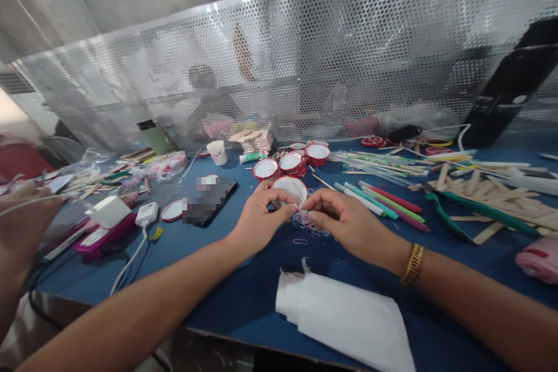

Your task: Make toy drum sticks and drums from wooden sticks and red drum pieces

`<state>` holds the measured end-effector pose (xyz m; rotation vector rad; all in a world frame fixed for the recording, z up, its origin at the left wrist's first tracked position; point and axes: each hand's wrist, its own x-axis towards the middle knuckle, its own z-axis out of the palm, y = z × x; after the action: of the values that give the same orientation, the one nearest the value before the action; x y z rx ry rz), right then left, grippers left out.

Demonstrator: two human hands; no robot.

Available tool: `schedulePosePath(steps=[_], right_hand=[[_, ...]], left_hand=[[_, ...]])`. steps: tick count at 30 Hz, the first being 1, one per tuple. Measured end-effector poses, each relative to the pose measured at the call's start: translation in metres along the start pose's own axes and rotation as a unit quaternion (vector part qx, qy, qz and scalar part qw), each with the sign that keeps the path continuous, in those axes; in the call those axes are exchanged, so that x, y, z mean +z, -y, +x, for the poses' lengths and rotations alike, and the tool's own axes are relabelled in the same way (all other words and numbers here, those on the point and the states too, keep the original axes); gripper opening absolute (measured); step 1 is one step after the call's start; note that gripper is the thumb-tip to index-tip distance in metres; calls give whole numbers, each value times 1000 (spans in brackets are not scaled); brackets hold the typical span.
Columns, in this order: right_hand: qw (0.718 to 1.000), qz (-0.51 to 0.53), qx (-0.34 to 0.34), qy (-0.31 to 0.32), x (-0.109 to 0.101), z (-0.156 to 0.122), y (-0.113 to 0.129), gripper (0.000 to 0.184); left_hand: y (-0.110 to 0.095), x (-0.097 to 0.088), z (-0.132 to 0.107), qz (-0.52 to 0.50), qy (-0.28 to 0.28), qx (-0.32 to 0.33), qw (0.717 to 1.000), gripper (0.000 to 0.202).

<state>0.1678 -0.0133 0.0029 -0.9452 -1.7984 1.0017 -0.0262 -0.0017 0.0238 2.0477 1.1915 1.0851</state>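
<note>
My left hand and my right hand meet fingertip to fingertip over the table, both closed in a pinch. Between them is a thin pale stick, slanting up and away. A tiny pinkish bit sits at the fingertips; whether it is a rubber band I cannot tell. Just behind the fingers is a round red-rimmed tin with a white inside, partly hidden. Small coloured rubber bands lie heaped under my hands, and a single band lies nearer. A folded white cloth or paper rests in front of me.
More red-rimmed tins, a paper cup and a glue tube stand behind. Coloured markers, green-handled pliers and wooden sticks lie right. A phone and charger lie left, near another person's arm.
</note>
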Motion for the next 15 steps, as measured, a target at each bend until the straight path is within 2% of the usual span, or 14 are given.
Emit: schedulePosePath(steps=[4,8,15], right_hand=[[993,-112,-15,-17,-11,3,1,10],[968,-247,-16,-48,-23,6,1,12],[947,-318,-8,-48,-28,8,-4,11]], left_hand=[[2,1,1,-2,-12,-7,1000,10],[3,3,1,-53,2,-35,998,10],[3,2,-1,-73,4,-38,997,19]])
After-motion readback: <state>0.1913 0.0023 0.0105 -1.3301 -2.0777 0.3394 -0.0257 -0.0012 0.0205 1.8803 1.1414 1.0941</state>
